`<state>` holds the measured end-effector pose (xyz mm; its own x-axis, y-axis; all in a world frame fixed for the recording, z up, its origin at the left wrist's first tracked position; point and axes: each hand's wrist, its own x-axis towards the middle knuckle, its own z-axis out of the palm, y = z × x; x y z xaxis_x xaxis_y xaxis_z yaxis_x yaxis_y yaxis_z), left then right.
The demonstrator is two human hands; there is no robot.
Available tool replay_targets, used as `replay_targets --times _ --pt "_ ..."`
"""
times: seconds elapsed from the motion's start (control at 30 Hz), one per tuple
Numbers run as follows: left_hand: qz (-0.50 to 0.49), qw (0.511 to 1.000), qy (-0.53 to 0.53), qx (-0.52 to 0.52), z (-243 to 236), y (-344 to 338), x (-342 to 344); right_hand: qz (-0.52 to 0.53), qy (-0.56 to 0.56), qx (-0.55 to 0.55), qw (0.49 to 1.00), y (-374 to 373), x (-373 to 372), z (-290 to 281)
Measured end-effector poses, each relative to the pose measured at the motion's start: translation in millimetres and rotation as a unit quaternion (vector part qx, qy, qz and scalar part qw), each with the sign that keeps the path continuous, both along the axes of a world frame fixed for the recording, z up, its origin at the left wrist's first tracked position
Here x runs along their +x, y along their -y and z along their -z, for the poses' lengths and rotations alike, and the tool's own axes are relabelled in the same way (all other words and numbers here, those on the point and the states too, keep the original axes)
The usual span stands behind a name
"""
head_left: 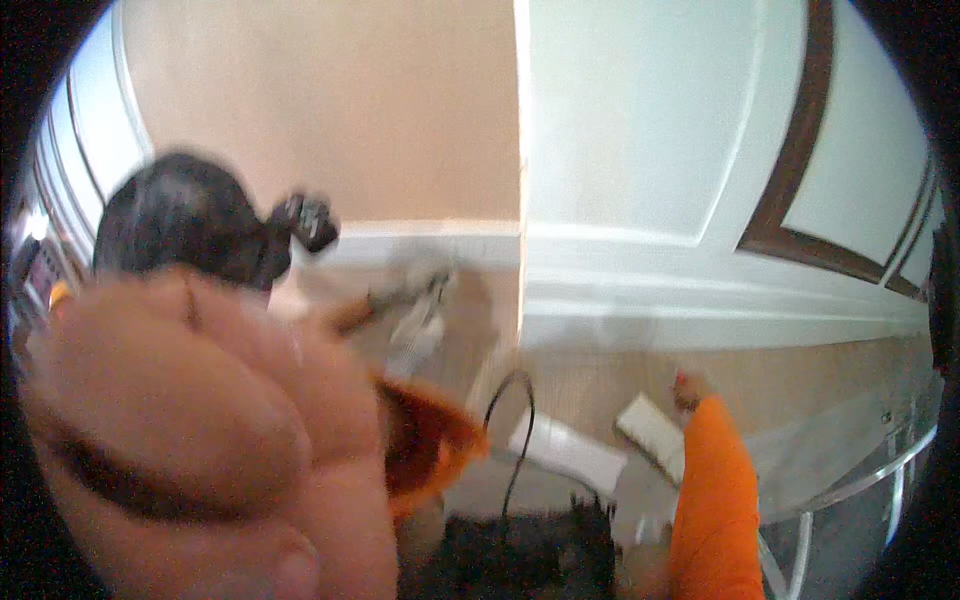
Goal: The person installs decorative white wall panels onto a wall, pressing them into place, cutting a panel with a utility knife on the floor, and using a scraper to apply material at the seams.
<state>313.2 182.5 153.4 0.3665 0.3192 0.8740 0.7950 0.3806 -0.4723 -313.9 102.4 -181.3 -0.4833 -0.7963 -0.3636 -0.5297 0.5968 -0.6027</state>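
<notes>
My left hand [230, 410] fills the lower left, very close and blurred. Its skin folds show, but not how the fingers are set or whether they hold anything. An orange sleeve [440, 450] shows beside it. Farther off, at the end of my orange-sleeved right arm [718, 500], my right hand [688, 390] looks closed, with a small red spot at its tip that I cannot make out. It is over the floor near the wall's foot, nearest to a pale rectangular piece [652, 432]. Another white flat piece [568, 452] lies to its left.
At left, a dark-haired person [180, 215] with a black device [310, 222] by the head reaches toward the wall's base, that hand [425, 285] blurred. A black cable [515, 375] loops above a dark bulky thing [530, 550]. A metal rail [870, 480] curves at lower right.
</notes>
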Motion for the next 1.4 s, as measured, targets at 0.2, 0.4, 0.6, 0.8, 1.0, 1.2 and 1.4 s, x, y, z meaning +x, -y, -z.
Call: replay_targets --times 0.2,0.4,0.6,0.8,1.0,1.2,1.4 --pt "-0.036 0.999 0.009 0.038 -22 8 -4 -0.049 -0.036 0.025 0.998 -35 -9 40" --pt "-0.028 0.999 0.017 0.035 -2 11 -6 -0.058 -0.037 0.100 0.993 -41 9 43" --pt "-0.046 0.997 0.036 0.042 -1 -1 -5 -0.040 0.015 0.088 0.995 -46 20 45" --pt "-0.054 0.997 0.040 0.041 3 -1 1 -0.025 0.012 0.094 0.995 -37 15 49" --pt "-0.044 0.998 0.036 0.034 8 3 3 -0.038 -0.017 0.097 0.994 -39 -13 68" --pt "-0.048 0.997 0.055 0.032 -1 7 2 -0.027 0.023 0.104 0.994 -27 10 69" --pt "-0.016 0.995 0.089 0.034 6 29 -19 -0.016 0.004 0.102 0.995 -20 20 78"
